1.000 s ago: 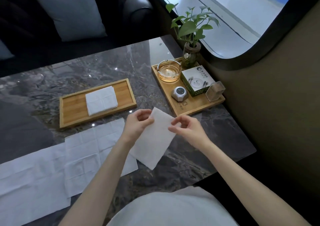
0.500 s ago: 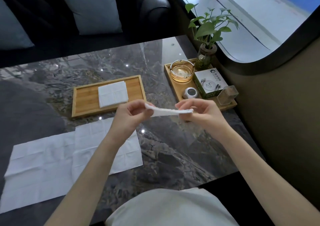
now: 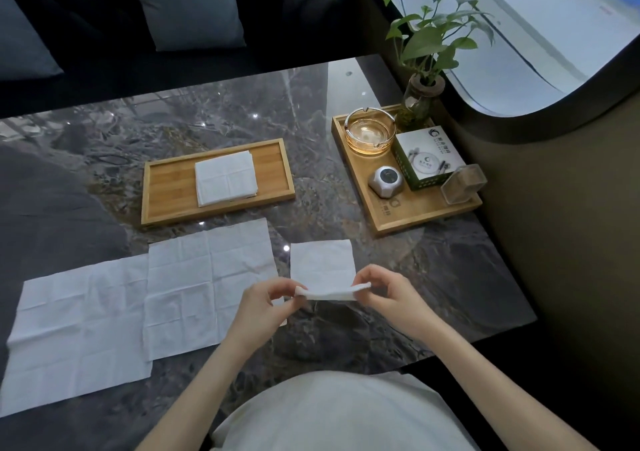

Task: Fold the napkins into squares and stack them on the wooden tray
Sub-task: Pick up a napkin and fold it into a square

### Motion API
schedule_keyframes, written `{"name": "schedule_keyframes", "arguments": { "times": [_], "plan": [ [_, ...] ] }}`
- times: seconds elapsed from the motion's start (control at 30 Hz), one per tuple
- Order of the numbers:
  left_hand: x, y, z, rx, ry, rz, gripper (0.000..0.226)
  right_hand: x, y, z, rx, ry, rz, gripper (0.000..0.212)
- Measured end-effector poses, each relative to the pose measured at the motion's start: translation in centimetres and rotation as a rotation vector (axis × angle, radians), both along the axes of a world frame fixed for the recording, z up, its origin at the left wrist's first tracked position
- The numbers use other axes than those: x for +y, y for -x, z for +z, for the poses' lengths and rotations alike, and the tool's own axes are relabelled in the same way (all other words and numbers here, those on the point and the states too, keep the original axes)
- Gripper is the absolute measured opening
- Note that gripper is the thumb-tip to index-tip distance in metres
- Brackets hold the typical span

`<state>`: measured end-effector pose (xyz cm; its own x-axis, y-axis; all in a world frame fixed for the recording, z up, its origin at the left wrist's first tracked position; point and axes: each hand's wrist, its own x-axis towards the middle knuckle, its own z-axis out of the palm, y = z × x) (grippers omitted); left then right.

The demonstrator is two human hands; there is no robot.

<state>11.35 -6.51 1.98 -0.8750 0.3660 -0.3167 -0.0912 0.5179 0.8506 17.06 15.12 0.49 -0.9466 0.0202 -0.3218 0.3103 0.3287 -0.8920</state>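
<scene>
Between left hand [image 3: 265, 300] and right hand [image 3: 388, 293]: folded napkin [image 3: 322, 270], each hand pinching one near corner; wooden tray [image 3: 166, 187] beyond.

We see a dim interior lit mostly by daylight from the window [image 3: 554, 35] at the upper right, which is washed out to pale white, while the sofa [image 3: 104, 18] at the top sinks into near black. The polished worktop [image 3: 311, 111] carries a broad pale sheen at its far edge and several small bright specks of glare, and the white napkins [image 3: 207, 277] take on a cool bluish cast. We notice wide-angle bending of straight lines toward the edges and a slight overall softness.
</scene>
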Motion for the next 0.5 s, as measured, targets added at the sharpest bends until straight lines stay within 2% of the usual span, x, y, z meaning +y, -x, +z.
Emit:
{"name": "schedule_keyframes", "arguments": {
  "times": [0.17, 0.27, 0.33, 0.5],
  "plan": [
    [0.5, 2.1, -0.1, 0.009, -0.001, 0.038, 0.01, -0.2, 2.4, 0.0, -0.016, 0.021, -0.118, 0.016],
    [1.2, 3.7, -0.9, 0.064, 0.075, 0.069, 0.016, -0.3, 3.8, -0.6, -0.03, -0.013, -0.171, 0.021],
    [1.5, 4.6, -1.7, 0.09, 0.143, 0.072, 0.023, -0.5, 4.5, -1.1, -0.047, -0.058, -0.189, 0.022],
    [1.9, 5.5, -3.2, 0.13, 0.217, 0.057, 0.022, -1.2, 5.7, -2.3, -0.073, -0.253, -0.221, 0.023]
  ]
}}
